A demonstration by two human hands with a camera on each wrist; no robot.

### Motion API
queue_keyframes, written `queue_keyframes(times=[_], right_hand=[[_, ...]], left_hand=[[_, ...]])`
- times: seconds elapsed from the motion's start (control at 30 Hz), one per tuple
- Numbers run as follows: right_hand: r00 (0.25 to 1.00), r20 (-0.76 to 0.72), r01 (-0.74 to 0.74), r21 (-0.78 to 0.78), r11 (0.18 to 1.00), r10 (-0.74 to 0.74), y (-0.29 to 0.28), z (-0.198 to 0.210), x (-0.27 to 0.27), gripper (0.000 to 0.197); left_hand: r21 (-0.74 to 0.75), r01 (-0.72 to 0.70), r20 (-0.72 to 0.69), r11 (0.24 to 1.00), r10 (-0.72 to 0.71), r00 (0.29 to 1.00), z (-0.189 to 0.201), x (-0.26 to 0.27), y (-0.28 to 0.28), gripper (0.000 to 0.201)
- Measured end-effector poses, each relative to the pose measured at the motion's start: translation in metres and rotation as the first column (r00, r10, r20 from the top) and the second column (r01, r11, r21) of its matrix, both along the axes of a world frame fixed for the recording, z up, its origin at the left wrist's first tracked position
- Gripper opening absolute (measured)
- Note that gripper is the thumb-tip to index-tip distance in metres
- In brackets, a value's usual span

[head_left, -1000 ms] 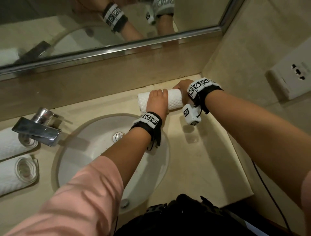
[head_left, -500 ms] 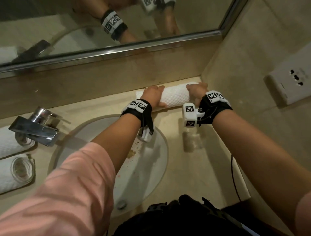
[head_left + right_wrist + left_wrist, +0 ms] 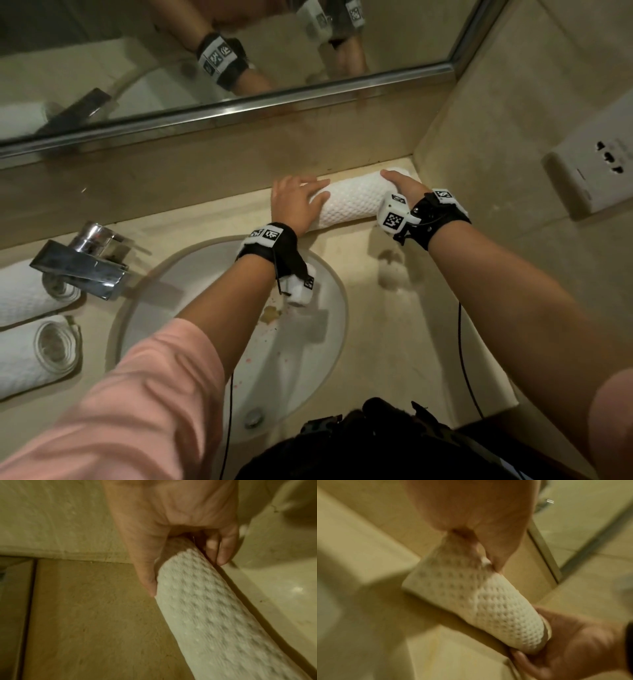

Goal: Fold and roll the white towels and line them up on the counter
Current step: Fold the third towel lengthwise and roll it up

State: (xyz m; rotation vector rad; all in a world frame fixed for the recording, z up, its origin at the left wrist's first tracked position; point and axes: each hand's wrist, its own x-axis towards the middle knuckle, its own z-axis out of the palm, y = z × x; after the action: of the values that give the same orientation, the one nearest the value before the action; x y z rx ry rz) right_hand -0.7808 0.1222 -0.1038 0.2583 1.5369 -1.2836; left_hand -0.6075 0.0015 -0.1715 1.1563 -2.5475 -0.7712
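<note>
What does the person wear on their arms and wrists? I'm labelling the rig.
Both forearms are bare below pushed-up pink sleeves. Each wrist carries a black strap with white, black-patterned marker tags and a small white camera block. A thin black cable hangs from the right wrist.

Both forearms reach up the frame from the bottom edge. The left hand (image 3: 297,205) lies palm-down, fingers straight — centre of the frame. The right hand (image 3: 406,186) sits upper right, fingers and thumb curled — gripping.
</note>
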Motion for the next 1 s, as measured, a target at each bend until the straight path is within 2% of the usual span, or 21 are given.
queue_keyframes(times=[0.03,0.1,0.17,0.2,0.27,0.33,0.37,0.4,0.43,0.5,0.53,0.57,0.63,0.67,0.77,0.83,0.97,1.0], right_hand=[[1.000,-0.015,0.005,-0.001,1.000,-0.005,0.001,0.003,0.001,0.028],[0.997,-0.078,-0.015,0.008,1.000,0.016,0.003,0.008,0.004,0.028],[0.994,-0.108,-0.030,0.005,1.000,0.030,0.005,0.007,0.005,0.020],[0.995,-0.098,-0.030,0.003,1.000,0.031,0.006,0.006,0.005,0.018],[0.998,-0.055,-0.022,-0.009,1.000,0.022,0.005,-0.001,0.001,0.020],[0.999,-0.049,-0.013,0.007,1.000,0.014,0.004,-0.008,-0.003,0.025],[0.998,-0.061,-0.005,0.025,1.000,0.006,0.002,-0.010,-0.003,0.027],[0.997,-0.076,0.007,0.044,0.999,-0.004,0.001,-0.013,-0.004,0.027],[0.995,-0.100,0.021,0.059,0.998,-0.015,-0.001,-0.017,-0.006,0.028],[0.990,-0.135,0.043,0.071,0.997,-0.034,-0.003,-0.021,-0.006,0.032],[0.989,-0.141,0.046,0.064,0.997,-0.037,-0.002,-0.021,-0.006,0.038],[0.990,-0.136,0.043,0.054,0.998,-0.035,0.000,-0.018,-0.004,0.047],[0.995,-0.095,0.030,0.021,0.999,-0.028,0.002,-0.013,-0.002,0.061],[0.995,-0.095,0.023,0.022,1.000,-0.021,0.003,-0.012,-0.002,0.060],[0.989,-0.149,0.003,0.047,0.999,0.004,0.004,-0.008,0.002,0.033],[0.988,-0.153,0.003,0.066,0.998,0.007,0.004,-0.007,0.004,0.030],[0.987,-0.159,0.023,0.068,0.997,-0.012,0.004,-0.003,0.007,0.027],[0.987,-0.160,0.031,0.065,0.997,-0.020,0.005,-0.003,0.007,0.032]], left_hand=[[0.054,-0.145,-0.045,0.988,0.147,0.988,-0.003,0.004,0.005,0.031],[0.233,-0.397,-0.099,0.888,0.428,0.899,0.000,0.006,0.017,0.030],[0.418,-0.554,-0.043,0.720,0.625,0.780,0.010,0.002,0.026,0.042],[0.517,-0.605,0.017,0.606,0.699,0.715,0.015,0.000,0.028,0.053],[0.718,-0.596,0.106,0.359,0.790,0.604,0.021,-0.003,0.029,0.079],[0.877,-0.464,0.158,0.125,0.837,0.524,0.018,-0.003,0.025,0.105],[0.914,-0.399,0.172,0.066,0.830,0.530,0.003,-0.001,0.020,0.110],[0.929,-0.368,0.207,0.031,0.780,0.590,-0.009,0.000,0.017,0.107],[0.947,-0.321,0.219,0.010,0.711,0.668,-0.009,0.003,0.016,0.096],[0.975,-0.223,0.154,0.018,0.667,0.729,0.024,0.007,0.023,0.053],[0.982,-0.187,0.137,0.009,0.648,0.750,0.038,0.010,0.025,0.038],[0.992,-0.120,0.120,-0.045,0.647,0.753,0.051,0.013,0.026,0.032],[0.989,-0.114,0.147,-0.094,0.634,0.759,0.066,0.016,0.026,0.027],[0.988,-0.124,0.153,-0.090,0.625,0.766,0.072,0.017,0.026,0.028],[0.989,-0.137,0.143,-0.059,0.630,0.763,0.093,0.017,0.032,0.050],[0.991,-0.131,0.113,-0.016,0.615,0.780,0.100,0.014,0.035,0.061],[0.985,-0.170,0.137,-0.013,0.654,0.744,0.102,0.014,0.035,0.053],[0.986,-0.169,0.137,-0.015,0.657,0.742,0.101,0.014,0.035,0.048]])
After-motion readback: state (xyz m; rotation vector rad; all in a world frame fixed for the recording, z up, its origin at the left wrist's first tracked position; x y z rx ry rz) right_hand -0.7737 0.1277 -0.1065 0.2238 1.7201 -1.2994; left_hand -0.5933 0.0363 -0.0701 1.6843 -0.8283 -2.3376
